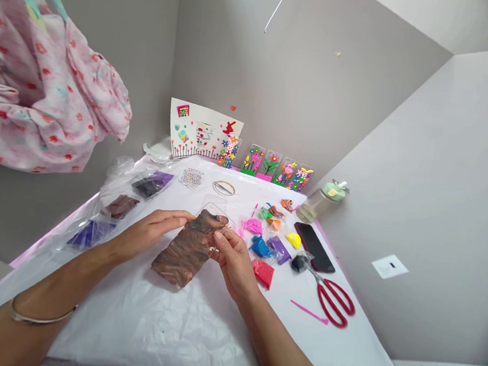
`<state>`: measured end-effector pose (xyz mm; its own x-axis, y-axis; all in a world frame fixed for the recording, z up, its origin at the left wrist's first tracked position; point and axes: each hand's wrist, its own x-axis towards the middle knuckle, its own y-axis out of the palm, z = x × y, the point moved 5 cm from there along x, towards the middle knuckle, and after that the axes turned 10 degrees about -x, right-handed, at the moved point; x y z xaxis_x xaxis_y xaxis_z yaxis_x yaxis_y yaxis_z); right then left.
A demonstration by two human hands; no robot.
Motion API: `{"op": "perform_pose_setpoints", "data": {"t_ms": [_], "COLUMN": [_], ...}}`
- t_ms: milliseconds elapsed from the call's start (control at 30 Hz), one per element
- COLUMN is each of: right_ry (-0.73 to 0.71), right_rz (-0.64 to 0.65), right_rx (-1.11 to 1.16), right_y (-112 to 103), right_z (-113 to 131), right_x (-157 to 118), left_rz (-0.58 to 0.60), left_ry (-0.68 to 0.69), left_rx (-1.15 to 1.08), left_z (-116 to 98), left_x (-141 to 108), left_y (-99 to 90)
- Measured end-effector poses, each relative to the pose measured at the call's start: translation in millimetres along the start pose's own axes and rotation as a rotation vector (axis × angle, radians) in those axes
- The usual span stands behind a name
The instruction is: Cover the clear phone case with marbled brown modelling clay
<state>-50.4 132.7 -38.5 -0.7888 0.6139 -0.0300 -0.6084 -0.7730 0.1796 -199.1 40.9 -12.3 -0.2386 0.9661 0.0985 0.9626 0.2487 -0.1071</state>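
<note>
A flat slab of brown and black marbled clay (186, 247) lies over a clear phone case (216, 206), whose rounded far end shows beyond it. My right hand (234, 260) pinches the slab's right edge near the top, thumb against the fingers. My left hand (148, 234) rests at the upper left edge, its fingers stretched out and touching the clay and case. A metal bangle (43, 321) circles my left wrist.
Right: colored clay packets (263, 273), black phone (315, 247), red-handled scissors (336, 303), pink strip (309, 312), bottle (322, 202). Left: bagged dark clay (149, 185). Behind: gems (191, 178), a ring-shaped item (224, 188), decorated cases (270, 164), a drawing (203, 133). Floral cloth (58, 90) hangs upper left.
</note>
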Motion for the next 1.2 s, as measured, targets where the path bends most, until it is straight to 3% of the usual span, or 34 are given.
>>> {"op": "perform_pose_setpoints", "data": {"t_ms": [167, 433, 733, 967, 1200], "right_ry": [0.020, 0.014, -0.005, 0.003, 0.028], "right_rz": [-0.006, 0.007, -0.038, -0.043, -0.076], "right_rx": [0.012, 0.054, 0.069, 0.060, 0.118], "right_y": [-0.2, 0.7, -1.7, -0.9, -3.7], "right_z": [1.8, -1.2, 0.8, 0.9, 1.8], "right_x": [-1.0, -0.4, 0.6, 0.8, 1.2], "left_rz": [0.001, 0.018, -0.120, -0.110, -0.015], "left_ry": [0.053, 0.008, -0.029, 0.006, -0.018], "left_rx": [-0.133, -0.202, 0.073, 0.099, -0.156], "left_z": [-2.9, -6.4, -11.6, -10.6, -5.8], "left_x": [1.9, 3.3, -2.1, -2.3, 1.6], "left_y": [2.1, 10.1, 11.7, 11.1, 9.7]}}
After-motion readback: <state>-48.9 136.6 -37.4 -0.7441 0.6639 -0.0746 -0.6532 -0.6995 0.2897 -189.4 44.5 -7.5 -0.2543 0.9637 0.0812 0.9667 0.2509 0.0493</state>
